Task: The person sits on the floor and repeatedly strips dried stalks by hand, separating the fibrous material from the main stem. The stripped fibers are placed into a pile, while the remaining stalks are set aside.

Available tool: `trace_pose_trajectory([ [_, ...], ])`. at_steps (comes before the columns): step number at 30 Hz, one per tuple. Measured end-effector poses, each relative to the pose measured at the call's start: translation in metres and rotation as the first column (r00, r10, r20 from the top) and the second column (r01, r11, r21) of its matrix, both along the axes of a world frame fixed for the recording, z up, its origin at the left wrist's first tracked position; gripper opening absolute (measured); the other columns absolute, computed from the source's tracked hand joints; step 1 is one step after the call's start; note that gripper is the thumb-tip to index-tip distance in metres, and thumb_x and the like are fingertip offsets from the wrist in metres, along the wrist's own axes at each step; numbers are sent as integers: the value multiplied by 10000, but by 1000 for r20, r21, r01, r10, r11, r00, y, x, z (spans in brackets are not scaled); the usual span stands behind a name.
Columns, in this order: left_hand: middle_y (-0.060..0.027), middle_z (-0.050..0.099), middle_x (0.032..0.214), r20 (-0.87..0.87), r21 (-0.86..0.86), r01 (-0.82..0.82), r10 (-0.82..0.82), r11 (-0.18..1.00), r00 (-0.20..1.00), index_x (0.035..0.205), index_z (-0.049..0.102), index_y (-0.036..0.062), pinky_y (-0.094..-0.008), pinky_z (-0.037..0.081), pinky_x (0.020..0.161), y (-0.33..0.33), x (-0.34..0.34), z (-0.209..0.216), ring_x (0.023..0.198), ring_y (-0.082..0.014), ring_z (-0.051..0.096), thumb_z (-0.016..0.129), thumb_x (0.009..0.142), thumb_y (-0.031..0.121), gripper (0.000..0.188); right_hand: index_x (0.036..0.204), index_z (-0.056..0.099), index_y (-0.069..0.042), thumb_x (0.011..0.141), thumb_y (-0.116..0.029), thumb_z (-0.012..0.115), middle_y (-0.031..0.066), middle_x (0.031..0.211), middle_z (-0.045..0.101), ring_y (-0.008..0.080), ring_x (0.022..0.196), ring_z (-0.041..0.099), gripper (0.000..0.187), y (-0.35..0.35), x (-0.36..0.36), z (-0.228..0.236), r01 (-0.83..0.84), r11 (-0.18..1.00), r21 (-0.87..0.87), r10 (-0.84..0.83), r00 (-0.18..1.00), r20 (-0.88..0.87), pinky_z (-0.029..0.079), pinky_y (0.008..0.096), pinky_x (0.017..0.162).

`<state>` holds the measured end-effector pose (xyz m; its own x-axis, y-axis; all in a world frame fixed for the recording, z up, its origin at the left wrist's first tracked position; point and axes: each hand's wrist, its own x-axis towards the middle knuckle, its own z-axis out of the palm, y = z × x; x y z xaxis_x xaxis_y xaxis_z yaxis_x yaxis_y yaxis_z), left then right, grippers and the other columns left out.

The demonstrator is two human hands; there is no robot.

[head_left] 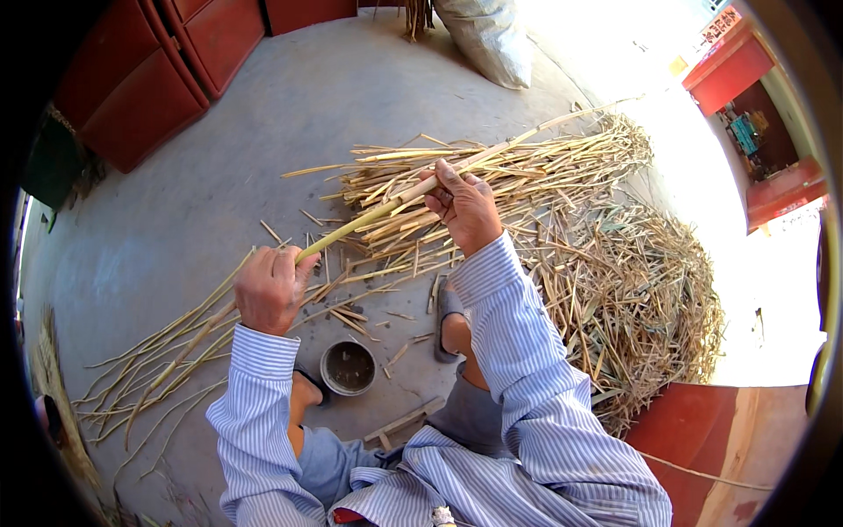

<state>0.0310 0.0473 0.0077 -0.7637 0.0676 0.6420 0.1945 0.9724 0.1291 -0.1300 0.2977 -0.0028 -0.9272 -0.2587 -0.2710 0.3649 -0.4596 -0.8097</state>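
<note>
A long pale dry stalk (356, 224), yellow-green near its lower part, slants up to the right between my two hands. My left hand (271, 290) is closed in a fist around its lower part. Farther along it, my right hand (465, 209) pinches the stalk between thumb and fingers, palm partly turned up. Beneath the right hand lies a pile of cut yellow stalks (378, 189) on the concrete floor. Thin long stems (189, 342) fan out below and left of my left hand; whether any of them are in its grip, I cannot tell.
A small round bowl with dark contents (348, 367) stands between my feet. To the right spreads a heap of dry leaf husks (637, 299). Short broken pieces and a wooden stick (404, 420) lie nearby. Dark red sofas (145, 101) and a white sack (492, 44) stand at the back.
</note>
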Motion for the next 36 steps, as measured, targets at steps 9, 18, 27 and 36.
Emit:
trace_pose_trajectory([
  [9,-62,616,743,57,-54,-7,10,999,998,883,609,67,-373,439,647,-11,-7,3,705,-236,589,811,676,213,324,987,622,-46,957,-229,620,64,885,703,115,731,662,185,15,-15,-14,123,992,-18,-123,992,15,561,224,609],
  [18,-68,656,722,215,211,41,-87,977,973,843,660,77,-377,415,681,8,-26,0,681,-258,602,769,757,244,217,1008,598,-56,977,-203,583,71,871,694,124,763,664,151,-4,3,-8,39,994,-106,-47,996,-79,554,209,613],
  [27,-63,692,752,414,371,-65,-102,926,905,838,682,78,-344,401,706,-28,7,12,667,-226,620,754,793,240,183,1026,605,-40,980,-246,580,83,938,694,144,834,675,213,39,-12,-8,92,994,-65,-97,993,-71,544,214,606],
  [36,-111,636,651,439,544,-59,-223,837,870,800,681,33,-357,417,510,-5,-12,8,558,-241,588,694,868,308,283,1034,597,-1,973,-277,591,107,935,685,124,734,634,282,43,-35,-10,271,963,-5,-268,952,-149,540,218,593],
])
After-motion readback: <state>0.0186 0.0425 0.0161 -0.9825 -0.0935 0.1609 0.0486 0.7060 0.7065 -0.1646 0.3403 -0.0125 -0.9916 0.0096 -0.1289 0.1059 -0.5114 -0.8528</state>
